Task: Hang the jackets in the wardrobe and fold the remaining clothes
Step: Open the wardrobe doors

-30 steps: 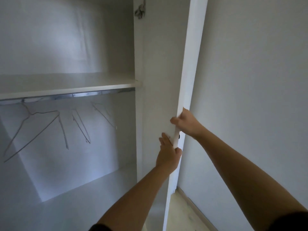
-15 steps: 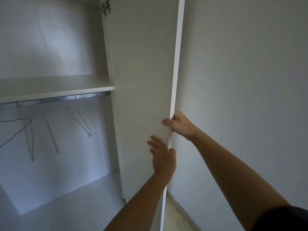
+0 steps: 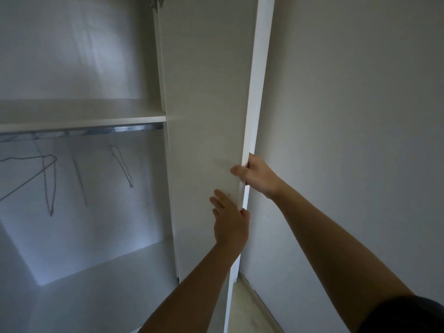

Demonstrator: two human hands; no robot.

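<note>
A white wardrobe door (image 3: 206, 104) stands swung wide open in front of me. My right hand (image 3: 257, 175) grips its free edge, thumb on the inner face and fingers wrapped behind. Just below, my left hand (image 3: 229, 218) lies flat against the inner face with straight fingers, beside a small screw. Inside the wardrobe, a metal rail (image 3: 96, 132) runs under a shelf (image 3: 81, 122), and several bare wire hangers (image 3: 49, 179) hang from it. No jackets or other clothes are in view.
A plain wall (image 3: 355, 140) runs close along the right, right behind the open door. A strip of light floor (image 3: 247, 311) with a skirting board shows below the door. The wardrobe's bottom board (image 3: 101, 292) lies at the lower left.
The door has swung further open toward the wall, both hands moving with it. My view has shifted, so the wardrobe's interior sits further left.
</note>
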